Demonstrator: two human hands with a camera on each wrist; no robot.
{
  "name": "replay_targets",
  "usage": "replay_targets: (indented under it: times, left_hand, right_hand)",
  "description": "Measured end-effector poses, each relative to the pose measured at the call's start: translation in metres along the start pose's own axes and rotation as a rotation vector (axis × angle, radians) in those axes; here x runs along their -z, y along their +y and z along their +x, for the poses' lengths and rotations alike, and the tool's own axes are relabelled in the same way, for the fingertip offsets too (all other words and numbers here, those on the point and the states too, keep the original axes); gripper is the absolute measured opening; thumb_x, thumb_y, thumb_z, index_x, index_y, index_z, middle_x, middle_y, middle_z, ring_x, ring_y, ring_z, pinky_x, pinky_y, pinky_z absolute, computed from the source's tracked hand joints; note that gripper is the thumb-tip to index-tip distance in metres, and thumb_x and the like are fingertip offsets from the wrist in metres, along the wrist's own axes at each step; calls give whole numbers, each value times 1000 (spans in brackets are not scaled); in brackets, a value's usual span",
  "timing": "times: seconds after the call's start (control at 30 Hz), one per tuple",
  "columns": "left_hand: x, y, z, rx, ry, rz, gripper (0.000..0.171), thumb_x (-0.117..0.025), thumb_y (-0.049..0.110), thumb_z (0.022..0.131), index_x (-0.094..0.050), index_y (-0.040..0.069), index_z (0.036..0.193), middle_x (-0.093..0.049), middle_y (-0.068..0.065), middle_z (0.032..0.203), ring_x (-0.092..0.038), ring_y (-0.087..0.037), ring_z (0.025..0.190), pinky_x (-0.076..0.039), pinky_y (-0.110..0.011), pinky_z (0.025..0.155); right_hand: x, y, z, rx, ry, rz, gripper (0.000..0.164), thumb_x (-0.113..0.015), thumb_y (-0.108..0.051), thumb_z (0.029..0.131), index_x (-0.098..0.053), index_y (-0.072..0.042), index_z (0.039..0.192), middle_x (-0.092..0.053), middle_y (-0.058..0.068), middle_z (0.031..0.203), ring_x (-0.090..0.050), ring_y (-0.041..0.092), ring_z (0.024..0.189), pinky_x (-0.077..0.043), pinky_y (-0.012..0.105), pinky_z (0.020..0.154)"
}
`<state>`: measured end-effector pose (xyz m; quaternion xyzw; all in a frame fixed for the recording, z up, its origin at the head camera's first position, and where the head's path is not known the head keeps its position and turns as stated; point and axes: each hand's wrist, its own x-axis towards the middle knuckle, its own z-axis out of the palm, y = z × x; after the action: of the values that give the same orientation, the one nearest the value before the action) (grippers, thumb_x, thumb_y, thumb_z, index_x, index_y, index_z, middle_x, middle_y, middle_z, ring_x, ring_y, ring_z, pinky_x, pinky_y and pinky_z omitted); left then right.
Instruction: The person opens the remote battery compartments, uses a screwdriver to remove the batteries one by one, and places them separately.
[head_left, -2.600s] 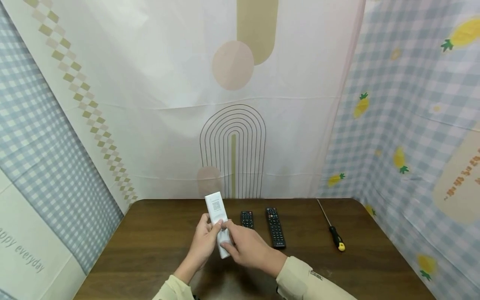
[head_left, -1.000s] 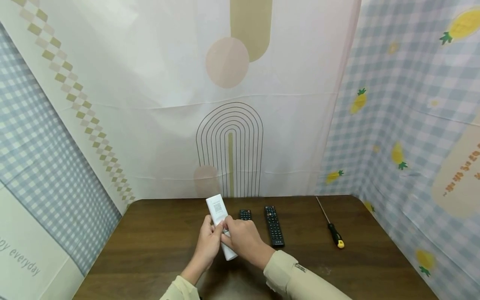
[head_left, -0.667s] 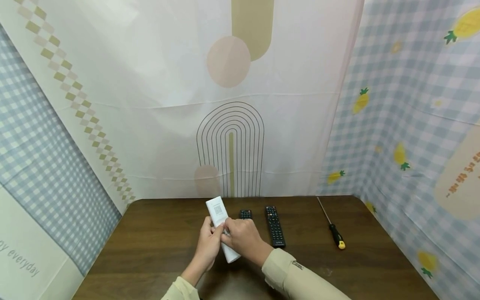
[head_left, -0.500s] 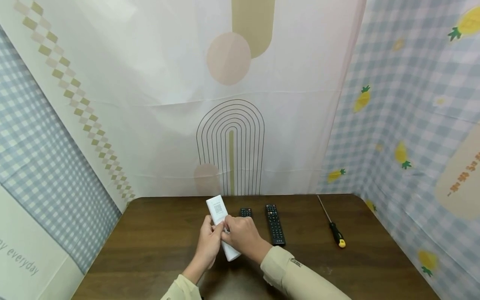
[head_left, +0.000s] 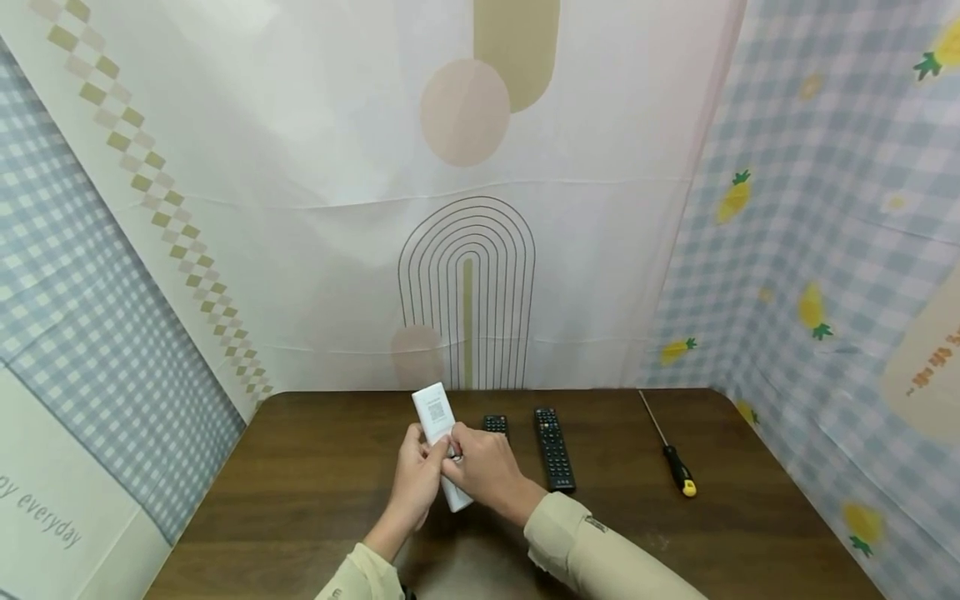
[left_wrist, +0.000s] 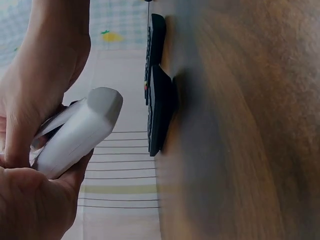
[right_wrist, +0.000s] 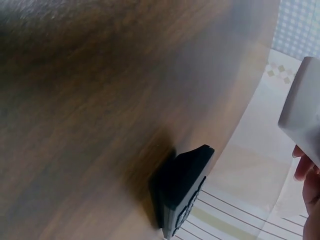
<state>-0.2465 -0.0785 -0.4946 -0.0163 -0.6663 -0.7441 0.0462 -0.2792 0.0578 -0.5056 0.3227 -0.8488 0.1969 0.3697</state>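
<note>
A white remote control (head_left: 435,410) is held above the table, its labelled back toward the head camera. My left hand (head_left: 412,482) grips it around the middle, thumb on the back. My right hand (head_left: 489,468) curls in from the other side, thumb and index finger pinching the remote's battery cover. In the left wrist view that cover (left_wrist: 59,119) stands tilted away from the remote's body (left_wrist: 82,135), with a dark gap beneath. What lies inside the gap is hidden. The right wrist view catches only one end of the white remote (right_wrist: 305,107).
Behind my right hand lies a short black remote (head_left: 495,424), partly covered. A longer black remote (head_left: 554,450) lies to its right. Farther right is a screwdriver (head_left: 678,471) with a black and yellow handle. The brown table (head_left: 315,467) meets a cloth backdrop (head_left: 337,275).
The right fingers have drawn in tighter at the remote's middle, and a small dark gap now shows there. The lower end of the remote swung right, then partly back. Both hands keep their hold.
</note>
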Motion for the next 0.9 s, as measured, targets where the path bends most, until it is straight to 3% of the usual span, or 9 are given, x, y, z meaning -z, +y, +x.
replay_targets:
  times: [0.2, 0.37, 0.47, 0.57, 0.67, 0.9]
  left_hand:
    - [2, 2, 3, 5, -22, -41, 28, -51, 5, 110, -41, -8, 133, -72, -34, 122, -73, -8, 90, -61, -25, 80]
    - [5, 3, 4, 15, -3, -48, 29, -49, 7, 111, -41, -7, 135, -72, -33, 123, -74, -9, 92, -62, -25, 80]
    - [7, 3, 4, 23, 8, -50, 29, -50, 8, 112, -41, -7, 134, -74, -28, 116, -74, -10, 89, -62, -25, 77]
    - [9, 3, 4, 27, 17, -56, 28, -50, 9, 111, -42, -7, 134, -76, -24, 112, -74, -9, 87, -62, -26, 75]
    - [12, 3, 3, 23, 17, -64, 28, -50, 9, 112, -42, -7, 133, -75, -30, 117, -75, -8, 88, -62, -25, 77]
    - [23, 4, 2, 28, 29, -86, 28, -46, 9, 113, -39, -6, 136, -72, -34, 127, -78, -14, 97, -64, -29, 86]
  right_hand:
    - [8, 0, 1, -13, -44, 45, 35, -85, -27, 83, -51, -17, 81, -44, -11, 60, -29, -1, 53, -18, 13, 49]
    - [11, 2, -1, 1, -141, 114, 30, -84, -34, 91, -61, -16, 94, -65, -7, 70, -50, 0, 55, -35, 13, 48]
    - [13, 5, -4, 29, -195, 171, 29, -83, -36, 93, -64, -15, 101, -70, -6, 78, -59, 1, 61, -43, 12, 52]
    - [15, 6, -6, 63, -219, 228, 26, -80, -35, 96, -65, -15, 104, -69, -6, 83, -59, -1, 64, -45, 10, 55]
    - [18, 6, -8, 75, -224, 267, 24, -77, -33, 99, -63, -15, 106, -68, -6, 84, -55, -3, 65, -44, 8, 56]
    - [34, 3, -16, 30, -242, 347, 19, -74, -25, 102, -62, -11, 108, -72, -2, 87, -55, -4, 70, -45, 7, 60]
